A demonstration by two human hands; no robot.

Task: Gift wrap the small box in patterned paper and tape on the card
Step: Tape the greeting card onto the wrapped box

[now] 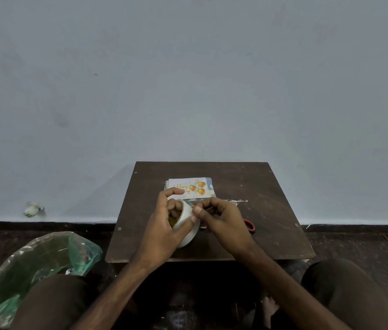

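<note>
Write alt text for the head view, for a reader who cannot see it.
The left hand grips a white tape roll over a small dark table while the right hand pinches at the roll's rim. Behind them a balloon birthday card lies on the wrapped box; red-handled scissors peek out by the right hand.

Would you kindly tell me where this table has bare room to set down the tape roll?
The table is bare on its right, from the paper scraps and scissors out to the right edge. Another bare strip runs left of the wrapped box. The front middle is crowded: left hand holding the tape roll, right hand picking at it.
</note>
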